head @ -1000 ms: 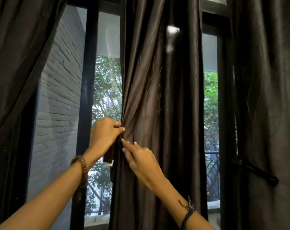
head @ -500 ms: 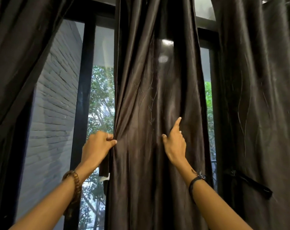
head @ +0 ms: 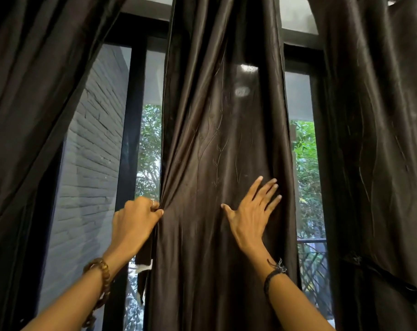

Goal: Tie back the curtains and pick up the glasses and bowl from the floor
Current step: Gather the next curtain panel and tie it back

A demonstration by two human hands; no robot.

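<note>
A dark brown satin curtain panel (head: 217, 139) hangs straight down in the middle of the window. My left hand (head: 133, 223) grips the panel's left edge, fingers curled round the bunched fabric. My right hand (head: 252, 211) lies flat on the front of the panel near its right edge, fingers spread and straight. Another dark curtain (head: 31, 91) is swept aside at the left. A third curtain (head: 379, 151) hangs at the right with a dark tie-back band (head: 384, 275) round it. No glasses or bowl are in view.
Black window frames (head: 131, 139) stand behind the curtains. A grey brick wall (head: 93, 163) and green trees (head: 305, 168) show through the glass. A dark balcony railing (head: 312, 259) is visible at lower right.
My right hand left the spot beside my left hand, moved right across the panel and spread flat. The left hand kept its grip on the edge. The view tilted upward.
</note>
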